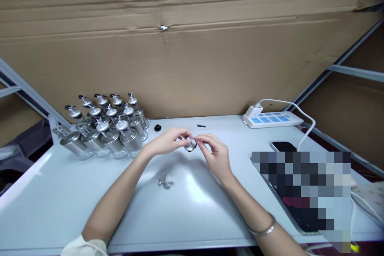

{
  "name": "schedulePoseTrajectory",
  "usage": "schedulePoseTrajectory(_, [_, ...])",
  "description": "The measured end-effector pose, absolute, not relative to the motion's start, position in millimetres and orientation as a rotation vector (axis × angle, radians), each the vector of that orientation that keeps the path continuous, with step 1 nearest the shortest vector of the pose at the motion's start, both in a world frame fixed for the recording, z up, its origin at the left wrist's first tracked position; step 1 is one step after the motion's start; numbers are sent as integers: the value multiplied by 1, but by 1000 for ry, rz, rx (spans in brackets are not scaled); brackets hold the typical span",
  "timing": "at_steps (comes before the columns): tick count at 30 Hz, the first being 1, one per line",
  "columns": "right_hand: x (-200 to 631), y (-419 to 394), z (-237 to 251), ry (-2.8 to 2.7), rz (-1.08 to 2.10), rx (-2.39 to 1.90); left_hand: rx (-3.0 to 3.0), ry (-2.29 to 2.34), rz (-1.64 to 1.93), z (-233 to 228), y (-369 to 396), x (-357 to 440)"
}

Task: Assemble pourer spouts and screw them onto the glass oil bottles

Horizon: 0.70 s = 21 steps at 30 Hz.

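Note:
My left hand point(174, 141) pinches a small silver pour spout point(189, 148) with black parts, just above the middle of the table. The fingers of my right hand point(216, 154) are pressed together at the spout's right side, beside a small dark bit; what they grip is too small to make out. Behind my hands lie a round black stopper point(157, 128) and a thin black strip point(201, 125). Nearer to me a loose silver metal piece point(165, 182) with prongs rests on the table, between my forearms.
Several glass bottles with steel sleeves point(111, 141), most topped with silver spouts, stand at the left back. A white power strip point(273, 120) with a plugged-in cable lies at the right back. A phone point(283, 146) and a blurred-out device point(300, 188) occupy the right side. Cardboard point(192, 64) walls the back.

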State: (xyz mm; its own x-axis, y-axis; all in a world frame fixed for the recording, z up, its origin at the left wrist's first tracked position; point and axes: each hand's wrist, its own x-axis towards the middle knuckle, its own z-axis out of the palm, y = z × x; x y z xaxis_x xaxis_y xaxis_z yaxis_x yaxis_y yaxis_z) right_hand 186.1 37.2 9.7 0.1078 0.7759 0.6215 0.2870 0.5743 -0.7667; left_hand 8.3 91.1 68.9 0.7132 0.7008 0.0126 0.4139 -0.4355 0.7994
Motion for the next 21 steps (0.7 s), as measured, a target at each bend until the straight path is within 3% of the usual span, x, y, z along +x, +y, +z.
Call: schedulePoseTrajectory(21, [186, 38, 7, -1634, 468, -991, 2078, 797, 413, 71, 80, 16])
